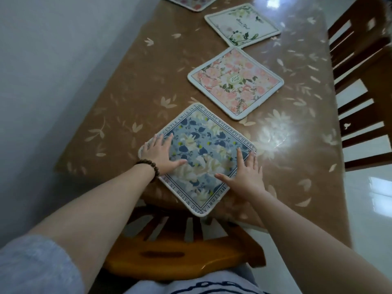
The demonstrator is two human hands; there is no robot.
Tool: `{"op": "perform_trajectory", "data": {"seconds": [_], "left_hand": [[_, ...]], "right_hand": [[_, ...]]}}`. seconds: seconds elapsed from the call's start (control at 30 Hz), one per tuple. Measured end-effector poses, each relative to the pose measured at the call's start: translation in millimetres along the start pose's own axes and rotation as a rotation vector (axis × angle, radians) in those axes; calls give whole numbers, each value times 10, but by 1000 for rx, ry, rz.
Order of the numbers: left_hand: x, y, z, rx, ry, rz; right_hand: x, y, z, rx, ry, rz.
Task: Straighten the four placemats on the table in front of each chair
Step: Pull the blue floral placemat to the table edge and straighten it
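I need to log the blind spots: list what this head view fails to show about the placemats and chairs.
- Farthest placemat: cut off by the top edge.
- Blue placemat: left hand and right hand lie flat on it, hiding parts.
- White placemat: lettering too small to read.
- Right-side chairs: cut off by the right edge.

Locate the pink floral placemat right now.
In the head view the pink floral placemat lies mid-table, between the blue floral placemat under both hands and the white placemat beyond it, turned cornerwise.
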State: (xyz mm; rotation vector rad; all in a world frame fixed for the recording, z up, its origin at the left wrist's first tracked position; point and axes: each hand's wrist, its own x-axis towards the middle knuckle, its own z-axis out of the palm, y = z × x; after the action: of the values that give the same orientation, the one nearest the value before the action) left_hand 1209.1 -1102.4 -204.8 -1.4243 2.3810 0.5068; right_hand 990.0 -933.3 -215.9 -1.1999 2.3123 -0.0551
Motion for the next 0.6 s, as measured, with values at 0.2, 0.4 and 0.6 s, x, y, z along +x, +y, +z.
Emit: {"op": "perform_trajectory", "data": {"seconds": [0.2, 0.4, 0.6], "left_hand": [[270, -246, -130, 31, -23, 101], [397, -314, -78, 38, -79, 136], [413, -291, -53, 37, -20, 150]], "right_hand": [[-170, -393, 251, 95, 46, 264], [-269, -547, 399, 96, 69, 345], [-262, -583, 479, 78, 81, 358]]}}
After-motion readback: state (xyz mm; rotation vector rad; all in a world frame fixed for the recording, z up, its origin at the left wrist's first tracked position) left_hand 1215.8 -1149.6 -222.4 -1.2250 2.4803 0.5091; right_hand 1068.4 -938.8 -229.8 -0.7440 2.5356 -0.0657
